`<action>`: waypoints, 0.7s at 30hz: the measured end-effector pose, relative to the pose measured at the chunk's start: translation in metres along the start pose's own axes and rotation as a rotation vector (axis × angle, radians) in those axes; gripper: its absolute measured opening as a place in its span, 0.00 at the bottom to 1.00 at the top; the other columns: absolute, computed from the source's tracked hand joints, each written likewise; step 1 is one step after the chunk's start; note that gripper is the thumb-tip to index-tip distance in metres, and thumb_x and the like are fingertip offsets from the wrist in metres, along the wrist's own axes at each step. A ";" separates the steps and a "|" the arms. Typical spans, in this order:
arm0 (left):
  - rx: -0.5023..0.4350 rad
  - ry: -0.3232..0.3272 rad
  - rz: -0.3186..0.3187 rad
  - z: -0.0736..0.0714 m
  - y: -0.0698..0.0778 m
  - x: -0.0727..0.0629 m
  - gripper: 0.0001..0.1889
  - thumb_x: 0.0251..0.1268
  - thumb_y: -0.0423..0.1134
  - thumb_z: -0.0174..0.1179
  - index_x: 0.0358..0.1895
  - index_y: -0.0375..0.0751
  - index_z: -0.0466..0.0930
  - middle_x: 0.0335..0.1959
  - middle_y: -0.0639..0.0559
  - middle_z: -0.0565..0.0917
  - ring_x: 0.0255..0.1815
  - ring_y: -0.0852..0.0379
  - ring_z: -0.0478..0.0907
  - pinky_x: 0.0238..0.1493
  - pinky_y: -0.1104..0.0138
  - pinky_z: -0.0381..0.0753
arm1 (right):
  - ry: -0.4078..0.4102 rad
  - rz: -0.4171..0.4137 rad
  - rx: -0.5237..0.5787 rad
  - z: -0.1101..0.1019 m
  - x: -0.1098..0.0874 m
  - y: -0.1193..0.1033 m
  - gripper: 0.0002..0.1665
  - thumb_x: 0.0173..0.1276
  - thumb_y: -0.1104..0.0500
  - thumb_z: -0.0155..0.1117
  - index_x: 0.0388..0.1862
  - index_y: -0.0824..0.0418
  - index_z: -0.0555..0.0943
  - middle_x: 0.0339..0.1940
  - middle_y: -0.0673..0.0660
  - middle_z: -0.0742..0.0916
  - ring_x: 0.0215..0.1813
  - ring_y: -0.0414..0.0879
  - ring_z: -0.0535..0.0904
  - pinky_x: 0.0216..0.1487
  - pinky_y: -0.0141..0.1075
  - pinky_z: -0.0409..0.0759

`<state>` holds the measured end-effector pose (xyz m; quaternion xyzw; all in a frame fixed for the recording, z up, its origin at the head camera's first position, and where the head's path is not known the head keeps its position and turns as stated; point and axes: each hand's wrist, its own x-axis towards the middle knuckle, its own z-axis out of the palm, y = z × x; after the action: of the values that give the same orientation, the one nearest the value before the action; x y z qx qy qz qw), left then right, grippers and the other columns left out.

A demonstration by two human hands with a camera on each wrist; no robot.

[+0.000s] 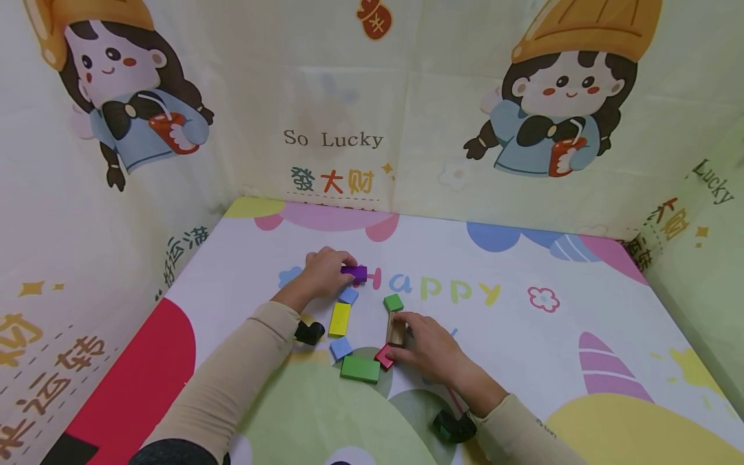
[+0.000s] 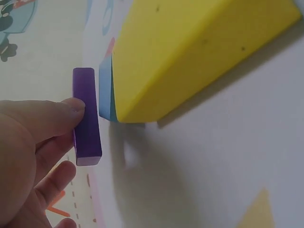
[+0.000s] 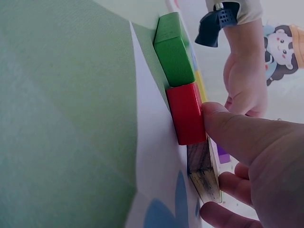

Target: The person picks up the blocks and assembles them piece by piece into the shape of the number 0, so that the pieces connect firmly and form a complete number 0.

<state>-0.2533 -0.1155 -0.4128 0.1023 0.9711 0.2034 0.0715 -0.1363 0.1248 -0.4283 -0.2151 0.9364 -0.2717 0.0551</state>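
Observation:
In the head view my left hand [image 1: 327, 272] reaches to the far end of a block ring and pinches a purple block [image 1: 359, 274]. The left wrist view shows the thumb on one face of the purple block [image 2: 87, 116], held beside a light blue block [image 2: 106, 90]. My right hand [image 1: 433, 345] is at the ring's right side. Its thumb touches a red block [image 3: 187, 114]. Its other fingers lie loosely along a brown wooden block [image 3: 204, 175], with some fingers hidden behind the thumb.
A yellow block [image 1: 340, 320] and a blue block [image 1: 340, 349] line the ring's left side. A green block [image 1: 360, 369] closes the near side, and a smaller green block [image 1: 393, 303] sits beyond the wooden one. Black wrist cameras [image 1: 454, 426] hang under both forearms. Printed cloth walls surround the table.

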 end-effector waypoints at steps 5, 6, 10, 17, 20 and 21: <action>0.001 -0.008 0.016 0.000 0.005 0.001 0.15 0.69 0.42 0.65 0.56 0.47 0.82 0.52 0.51 0.82 0.60 0.48 0.68 0.66 0.47 0.56 | 0.006 -0.001 0.009 0.000 0.000 0.000 0.37 0.61 0.50 0.77 0.65 0.63 0.74 0.59 0.59 0.81 0.57 0.56 0.78 0.58 0.51 0.77; -0.001 -0.009 0.019 0.000 0.006 0.001 0.15 0.69 0.42 0.65 0.56 0.47 0.83 0.52 0.51 0.82 0.60 0.48 0.68 0.66 0.47 0.56 | 0.006 -0.001 0.011 0.000 0.000 0.000 0.37 0.61 0.50 0.77 0.65 0.63 0.74 0.59 0.59 0.81 0.57 0.56 0.78 0.58 0.51 0.76; -0.010 -0.013 0.034 0.000 0.010 0.000 0.15 0.69 0.42 0.65 0.56 0.47 0.83 0.52 0.51 0.82 0.60 0.48 0.68 0.66 0.47 0.55 | 0.007 -0.003 0.009 0.000 0.000 0.000 0.37 0.61 0.50 0.77 0.65 0.63 0.74 0.59 0.59 0.81 0.58 0.56 0.78 0.58 0.51 0.76; -0.005 -0.004 0.052 0.001 0.014 0.000 0.14 0.69 0.43 0.65 0.55 0.47 0.83 0.52 0.52 0.83 0.60 0.49 0.68 0.66 0.47 0.56 | 0.010 -0.003 0.006 0.000 -0.001 0.000 0.37 0.60 0.50 0.77 0.65 0.63 0.75 0.58 0.59 0.82 0.57 0.56 0.78 0.58 0.51 0.76; -0.008 -0.002 0.058 0.002 0.016 -0.001 0.14 0.68 0.43 0.66 0.55 0.47 0.83 0.52 0.52 0.83 0.61 0.49 0.68 0.66 0.47 0.55 | 0.009 0.001 0.004 0.000 0.000 0.000 0.37 0.60 0.50 0.77 0.64 0.63 0.75 0.58 0.58 0.82 0.58 0.56 0.78 0.58 0.51 0.76; -0.005 -0.001 0.061 0.002 0.016 -0.001 0.14 0.68 0.43 0.66 0.55 0.47 0.83 0.52 0.52 0.83 0.61 0.49 0.68 0.66 0.47 0.55 | 0.007 0.003 0.003 0.000 0.000 0.000 0.37 0.60 0.50 0.77 0.64 0.63 0.75 0.58 0.58 0.82 0.58 0.56 0.78 0.58 0.51 0.76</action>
<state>-0.2496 -0.1004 -0.4079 0.1315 0.9670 0.2079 0.0659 -0.1357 0.1246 -0.4286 -0.2128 0.9365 -0.2738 0.0523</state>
